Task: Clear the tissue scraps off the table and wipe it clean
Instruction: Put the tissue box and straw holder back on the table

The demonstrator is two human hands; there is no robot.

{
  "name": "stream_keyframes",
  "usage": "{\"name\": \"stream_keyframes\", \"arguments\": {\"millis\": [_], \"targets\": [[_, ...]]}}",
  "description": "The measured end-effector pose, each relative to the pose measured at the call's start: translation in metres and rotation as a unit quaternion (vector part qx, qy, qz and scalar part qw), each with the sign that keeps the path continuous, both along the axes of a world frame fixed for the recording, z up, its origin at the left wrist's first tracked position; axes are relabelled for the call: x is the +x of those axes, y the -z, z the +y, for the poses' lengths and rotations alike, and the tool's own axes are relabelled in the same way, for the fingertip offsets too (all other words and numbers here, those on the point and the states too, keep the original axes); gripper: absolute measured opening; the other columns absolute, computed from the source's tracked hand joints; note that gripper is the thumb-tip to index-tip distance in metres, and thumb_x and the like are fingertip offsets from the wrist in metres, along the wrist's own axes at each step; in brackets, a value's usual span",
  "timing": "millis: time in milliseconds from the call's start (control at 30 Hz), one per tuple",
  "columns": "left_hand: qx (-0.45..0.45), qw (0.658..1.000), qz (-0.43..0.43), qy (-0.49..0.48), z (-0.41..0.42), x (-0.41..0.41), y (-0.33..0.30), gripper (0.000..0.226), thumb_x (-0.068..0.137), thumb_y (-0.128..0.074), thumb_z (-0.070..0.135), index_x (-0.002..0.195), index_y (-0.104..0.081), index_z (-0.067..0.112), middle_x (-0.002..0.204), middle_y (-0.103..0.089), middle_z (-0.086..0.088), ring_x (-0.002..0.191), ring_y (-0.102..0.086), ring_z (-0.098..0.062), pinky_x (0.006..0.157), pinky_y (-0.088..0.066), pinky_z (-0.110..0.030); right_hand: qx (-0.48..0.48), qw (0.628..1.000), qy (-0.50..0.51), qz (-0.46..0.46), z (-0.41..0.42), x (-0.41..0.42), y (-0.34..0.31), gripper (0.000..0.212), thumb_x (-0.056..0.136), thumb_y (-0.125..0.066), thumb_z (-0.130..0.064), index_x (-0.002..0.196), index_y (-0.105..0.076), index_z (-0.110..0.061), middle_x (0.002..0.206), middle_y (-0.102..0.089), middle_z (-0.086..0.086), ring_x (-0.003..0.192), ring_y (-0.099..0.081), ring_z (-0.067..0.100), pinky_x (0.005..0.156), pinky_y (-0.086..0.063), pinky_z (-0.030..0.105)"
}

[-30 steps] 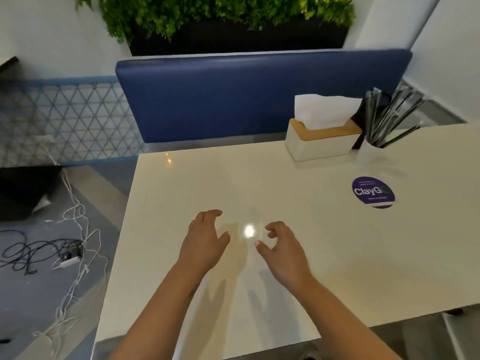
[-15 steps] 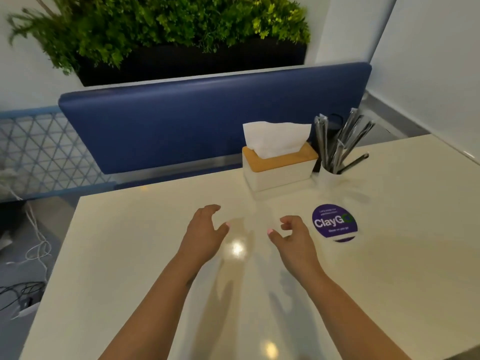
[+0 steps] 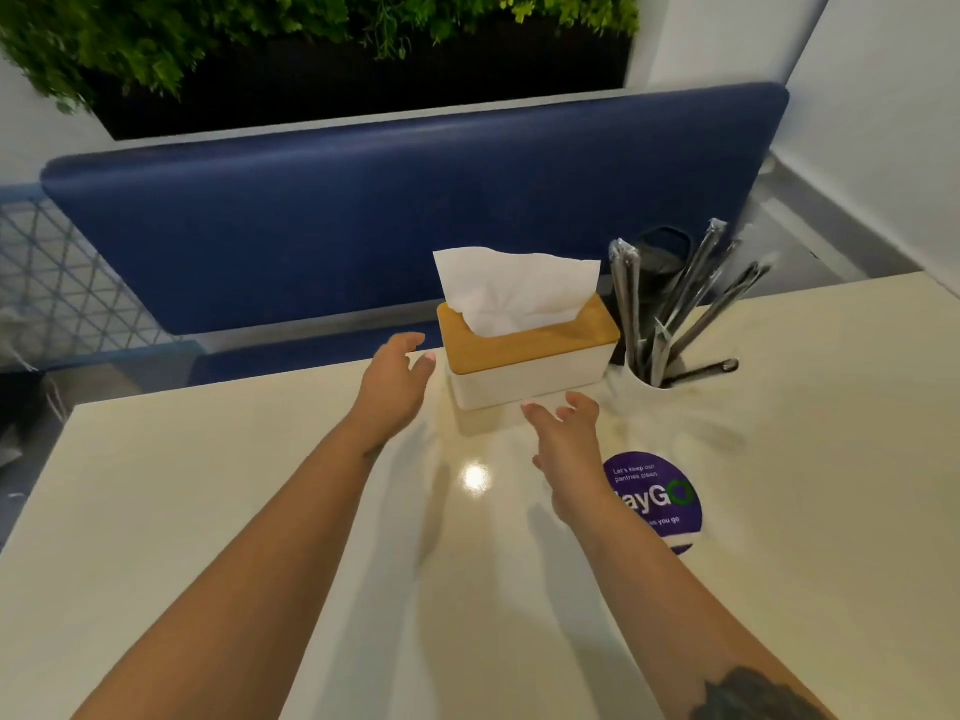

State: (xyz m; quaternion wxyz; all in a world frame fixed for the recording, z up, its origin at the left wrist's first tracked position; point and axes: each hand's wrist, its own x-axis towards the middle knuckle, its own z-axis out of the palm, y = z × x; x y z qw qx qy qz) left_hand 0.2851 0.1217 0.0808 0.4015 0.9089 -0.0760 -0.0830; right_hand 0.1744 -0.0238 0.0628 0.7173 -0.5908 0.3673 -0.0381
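Trouble, as I judge it, lies mostly with the tissue box (image 3: pixel 530 358) at centre frame: it is a light white box with a wooden lid, and both hands are closing on it from either side. The left hand (image 3: pixel 392 387) hangs just beside its left end, fingers spread and loosely bent, holding nothing; the right hand (image 3: pixel 569 433) is near its lower front edge, fingers likewise apart and empty. Whether either fingertip already touches the box cannot be told. A one-handed tug on the sheet (image 3: pixel 511 288) standing out of the slot could lift or drag the whole box, or tear the sheet and make fresh scraps. A push to the right could knock the white cup (image 3: pixel 647 379) of wrapped utensils (image 3: pixel 675 304) just beside it, which looks top-heavy and apt to tip.

Scraps of tissue, the task's own things, are not to be seen anywhere on the worktop (image 3: pixel 260 485); the only tissue visible is that sheet in the box. The right forearm covers part of the purple sticker (image 3: pixel 657 498), so its wording is cut off. A dark object behind the utensils, right of centre, is too hidden to name. Glare near centre blurs the surface, so smears cannot be judged, and the worktop runs out of frame at right and bottom.
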Motion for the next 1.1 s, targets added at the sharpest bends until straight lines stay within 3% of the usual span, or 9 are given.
{"name": "stream_keyframes", "arguments": {"millis": [233, 367, 500, 667, 867, 1100], "targets": [[-0.029, 0.999, 0.044, -0.011, -0.019, 0.054, 0.013, 0.044, 0.101, -0.036, 0.022, 0.144, -0.032, 0.014, 0.149, -0.035, -0.002, 0.135, -0.035, -0.02, 0.108, -0.03, -0.033, 0.079, 0.993, 0.084, 0.026, -0.013, 0.046, 0.016, 0.086, 0.087, -0.063, -0.03, 0.147, -0.001, -0.034, 0.154, -0.017, 0.002, 0.132, -0.034, 0.03, 0.107, -0.034, 0.048], [-0.047, 0.997, 0.061, 0.007, -0.031, 0.072, 0.019, 0.045, 0.102, -0.034, 0.021, 0.145, -0.028, 0.013, 0.15, -0.033, -0.004, 0.135, -0.034, -0.02, 0.107, -0.03, -0.032, 0.071, 0.991, 0.106, 0.027, -0.01, 0.07, 0.02, 0.097, 0.085, -0.067, -0.034, 0.148, 0.007, -0.033, 0.155, -0.017, 0.002, 0.131, -0.036, 0.031, 0.106, -0.035, 0.049], [-0.088, 0.992, 0.083, 0.03, -0.039, 0.082, 0.025, 0.041, 0.102, -0.033, 0.018, 0.143, -0.032, 0.015, 0.14, -0.044, -0.003, 0.117, -0.046, -0.014, 0.093, -0.038, -0.028, 0.084, 0.989, 0.118, 0.026, -0.007, 0.09, 0.025, 0.104, 0.084, -0.068, -0.034, 0.146, 0.015, -0.036, 0.155, -0.015, 0.0, 0.131, -0.037, 0.03, 0.106, -0.036, 0.048], [-0.053, 0.995, 0.072, 0.052, -0.038, 0.085, 0.034, 0.044, 0.1, -0.04, 0.019, 0.143, -0.032, 0.017, 0.14, -0.044, -0.004, 0.126, -0.044, -0.022, 0.102, -0.039, -0.034, 0.063, 0.991, 0.113, 0.037, 0.001, 0.1, 0.03, 0.113, 0.081, -0.072, -0.031, 0.143, 0.022, -0.038, 0.154, -0.019, 0.001, 0.127, -0.042, 0.029, 0.103, -0.041, 0.048], [-0.03, 0.995, 0.068, 0.059, -0.025, 0.079, 0.037, 0.047, 0.097, -0.048, 0.023, 0.141, -0.033, 0.017, 0.142, -0.042, -0.004, 0.127, -0.042, -0.022, 0.101, -0.037, -0.035, 0.067, 0.994, 0.08, 0.043, 0.004, 0.095, 0.03, 0.11, 0.084, -0.068, -0.025, 0.141, 0.025, -0.041, 0.155, -0.017, -0.001, 0.132, -0.036, 0.029, 0.107, -0.035, 0.049], [-0.035, 0.991, 0.108, 0.071, 0.003, 0.056, 0.043, 0.052, 0.095, -0.051, 0.026, 0.143, -0.031, 0.02, 0.143, -0.036, -0.006, 0.12, -0.05, -0.024, 0.1, -0.041, -0.04, 0.093, 0.994, 0.033, 0.042, 0.008, 0.071, 0.021, 0.092, 0.094, -0.055, -0.016, 0.144, 0.019, -0.04, 0.151, -0.024, -0.004, 0.13, -0.036, 0.026, 0.102, -0.04, 0.052]]}}
